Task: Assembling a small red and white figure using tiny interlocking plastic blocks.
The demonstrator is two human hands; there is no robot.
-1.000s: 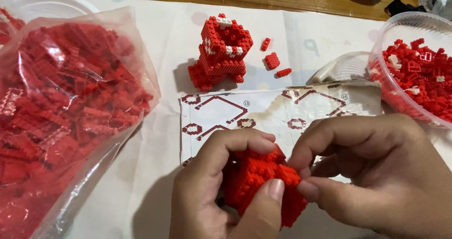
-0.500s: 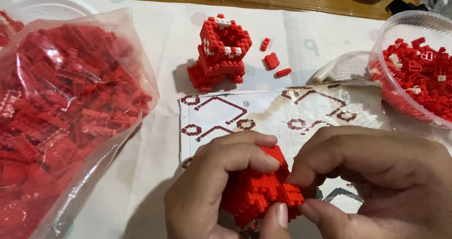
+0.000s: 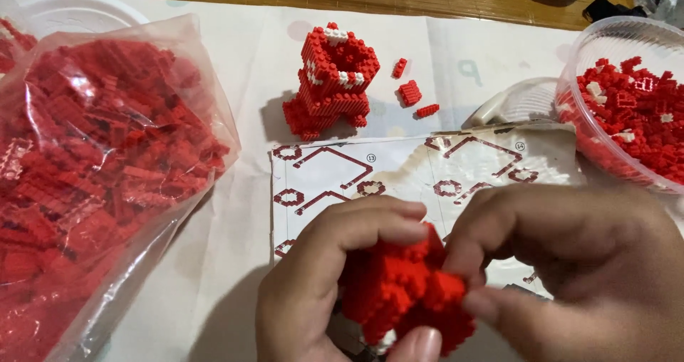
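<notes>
Low in the frame, the left hand (image 3: 324, 283) and right hand (image 3: 570, 269) both clasp a lumpy red brick cluster (image 3: 406, 291), fingers curled tight around its studded surface.

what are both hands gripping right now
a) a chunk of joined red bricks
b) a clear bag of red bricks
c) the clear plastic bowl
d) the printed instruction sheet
a: the left hand and right hand close from both sides on a chunk of joined red bricks, above the instruction sheet; the bag and bowl sit untouched.
</notes>
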